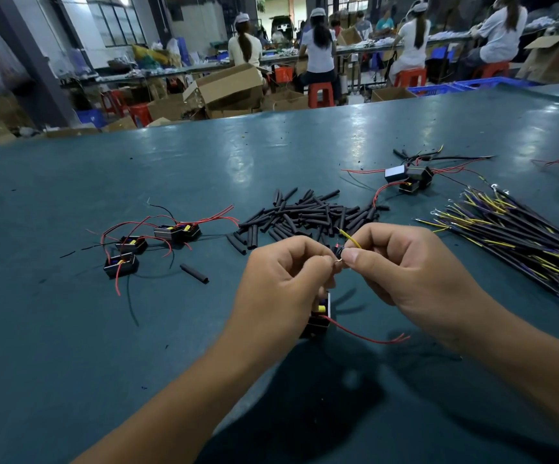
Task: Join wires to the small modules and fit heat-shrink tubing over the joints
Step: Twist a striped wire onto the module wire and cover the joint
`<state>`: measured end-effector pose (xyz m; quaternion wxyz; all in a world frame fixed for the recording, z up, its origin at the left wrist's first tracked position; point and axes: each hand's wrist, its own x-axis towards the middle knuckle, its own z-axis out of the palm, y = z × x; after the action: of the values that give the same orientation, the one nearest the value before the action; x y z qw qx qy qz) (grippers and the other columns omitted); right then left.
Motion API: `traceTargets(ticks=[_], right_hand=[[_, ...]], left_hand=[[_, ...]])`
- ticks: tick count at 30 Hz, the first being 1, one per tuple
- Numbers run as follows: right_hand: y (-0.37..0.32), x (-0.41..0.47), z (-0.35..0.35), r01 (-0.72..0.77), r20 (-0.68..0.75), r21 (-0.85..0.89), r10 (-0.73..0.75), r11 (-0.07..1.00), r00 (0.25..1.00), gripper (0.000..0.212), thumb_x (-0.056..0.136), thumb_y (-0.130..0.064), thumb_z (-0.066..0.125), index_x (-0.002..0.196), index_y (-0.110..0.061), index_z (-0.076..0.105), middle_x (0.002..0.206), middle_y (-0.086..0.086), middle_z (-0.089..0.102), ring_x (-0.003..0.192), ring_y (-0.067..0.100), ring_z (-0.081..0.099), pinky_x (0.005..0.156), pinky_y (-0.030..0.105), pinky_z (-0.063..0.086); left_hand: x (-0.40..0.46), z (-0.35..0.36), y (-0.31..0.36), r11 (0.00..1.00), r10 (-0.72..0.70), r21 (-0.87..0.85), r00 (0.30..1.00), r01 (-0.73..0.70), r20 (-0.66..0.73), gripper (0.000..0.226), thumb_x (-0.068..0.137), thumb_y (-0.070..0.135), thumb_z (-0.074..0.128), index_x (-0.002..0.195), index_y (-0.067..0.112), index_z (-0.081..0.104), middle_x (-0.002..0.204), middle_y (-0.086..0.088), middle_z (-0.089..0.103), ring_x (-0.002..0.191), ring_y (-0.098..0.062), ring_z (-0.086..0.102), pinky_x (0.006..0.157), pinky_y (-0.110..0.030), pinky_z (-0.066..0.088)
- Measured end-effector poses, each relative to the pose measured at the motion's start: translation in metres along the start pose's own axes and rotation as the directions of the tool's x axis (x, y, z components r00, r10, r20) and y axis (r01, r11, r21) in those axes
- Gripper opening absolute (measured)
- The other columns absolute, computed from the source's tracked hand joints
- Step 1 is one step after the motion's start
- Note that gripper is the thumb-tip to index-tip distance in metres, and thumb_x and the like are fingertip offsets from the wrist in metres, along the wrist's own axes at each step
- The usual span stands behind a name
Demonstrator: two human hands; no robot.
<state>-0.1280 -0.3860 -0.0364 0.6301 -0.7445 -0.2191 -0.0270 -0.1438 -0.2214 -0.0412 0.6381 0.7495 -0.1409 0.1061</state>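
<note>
Workshop with cardboard boxes, red stools, windows.

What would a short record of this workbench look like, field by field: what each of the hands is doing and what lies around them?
left hand: pinches a wire end, small module hanging below it
right hand: pinches a yellow wire
joint: the two wire ends meet between the fingertips
tubing pile: loose black pieces behind the hands
modules at left: three, with red and black leads
wire bundle: at right, black and yellow
surface: teal table
</note>
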Motion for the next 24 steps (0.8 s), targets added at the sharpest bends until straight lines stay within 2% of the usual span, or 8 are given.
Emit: traceTargets(ticks=[3,8,12,14,16,18,20,24], right_hand=[[-0.001,0.000,-0.001,0.022,0.012,-0.002,-0.022,1.000,1.000,0.017,0.093,-0.008,0.062,0.077,-0.007,0.065,0.044,-0.014,0.043,0.042,0.000,0.029,0.043,0.009,0.024],[-0.001,0.001,-0.002,0.044,-0.001,-0.011,-0.044,0.999,0.999,0.018,0.094,-0.010,0.061,0.076,-0.011,0.065,0.044,-0.012,0.043,0.041,0.001,0.027,0.043,0.009,0.023],[0.001,0.001,-0.002,0.023,0.006,-0.036,-0.023,0.999,1.000,0.018,0.094,-0.007,0.060,0.077,-0.007,0.062,0.043,-0.014,0.049,0.037,0.000,0.028,0.041,0.006,0.022],[0.002,0.000,-0.002,0.016,0.006,-0.058,-0.015,0.998,1.000,0.017,0.094,-0.008,0.061,0.077,-0.008,0.063,0.045,-0.013,0.048,0.038,0.000,0.027,0.041,0.007,0.021],[0.004,0.001,-0.004,0.004,0.000,-0.073,-0.004,0.997,1.000,0.016,0.093,-0.010,0.063,0.077,-0.009,0.064,0.049,-0.011,0.044,0.041,0.000,0.025,0.041,0.009,0.021],[0.005,0.002,-0.004,-0.001,0.003,-0.065,0.001,0.998,1.000,0.016,0.094,-0.012,0.063,0.077,-0.010,0.063,0.049,-0.012,0.041,0.041,0.000,0.025,0.041,0.009,0.021],[0.007,0.002,-0.003,-0.003,0.009,-0.063,0.003,0.998,1.000,0.017,0.094,-0.015,0.064,0.077,-0.010,0.063,0.048,-0.012,0.038,0.042,0.001,0.024,0.041,0.010,0.021],[0.006,0.003,-0.010,-0.023,-0.096,-0.047,0.019,0.999,0.995,0.016,0.085,-0.031,0.066,0.074,-0.019,0.065,0.050,-0.008,0.034,0.047,0.012,0.023,0.044,0.024,0.017]], left_hand=[[0.003,-0.001,0.001,0.984,-0.111,-0.134,0.991,0.120,0.074,0.018,0.078,0.013,0.056,0.067,0.015,0.070,0.056,-0.004,0.058,0.048,-0.019,0.048,0.048,-0.025,0.041],[0.003,-0.005,0.004,0.969,-0.119,-0.198,0.983,0.146,0.143,0.019,0.086,0.010,0.058,0.071,0.011,0.070,0.063,-0.006,0.061,0.054,-0.018,0.052,0.051,-0.024,0.045],[0.004,-0.003,0.002,0.854,-0.310,-0.339,0.909,0.395,0.279,0.034,0.095,-0.002,0.048,0.070,0.009,0.068,0.064,-0.006,0.059,0.054,-0.014,0.051,0.051,-0.021,0.048],[0.004,-0.003,0.002,0.877,-0.304,-0.308,0.922,0.369,0.240,0.032,0.094,-0.003,0.049,0.071,0.008,0.067,0.063,-0.006,0.059,0.054,-0.014,0.051,0.050,-0.021,0.047],[0.005,-0.006,0.000,0.982,-0.146,-0.103,0.982,0.159,0.120,0.026,0.093,-0.002,0.054,0.072,0.008,0.067,0.062,-0.003,0.060,0.055,-0.014,0.053,0.052,-0.023,0.047],[0.006,-0.009,-0.001,0.996,0.010,0.089,0.997,-0.017,0.070,0.018,0.088,0.006,0.058,0.072,0.011,0.067,0.061,0.001,0.061,0.056,-0.012,0.056,0.054,-0.026,0.049],[0.005,-0.008,-0.002,0.999,-0.005,0.041,0.998,0.003,0.056,0.020,0.085,0.006,0.058,0.069,0.013,0.067,0.059,0.000,0.061,0.054,-0.013,0.055,0.052,-0.027,0.048],[0.012,-0.015,-0.007,0.949,-0.238,-0.221,0.971,0.225,-0.034,0.026,0.084,0.000,0.053,0.062,0.008,0.065,0.057,-0.005,0.056,0.052,-0.019,0.047,0.047,-0.025,0.044]])
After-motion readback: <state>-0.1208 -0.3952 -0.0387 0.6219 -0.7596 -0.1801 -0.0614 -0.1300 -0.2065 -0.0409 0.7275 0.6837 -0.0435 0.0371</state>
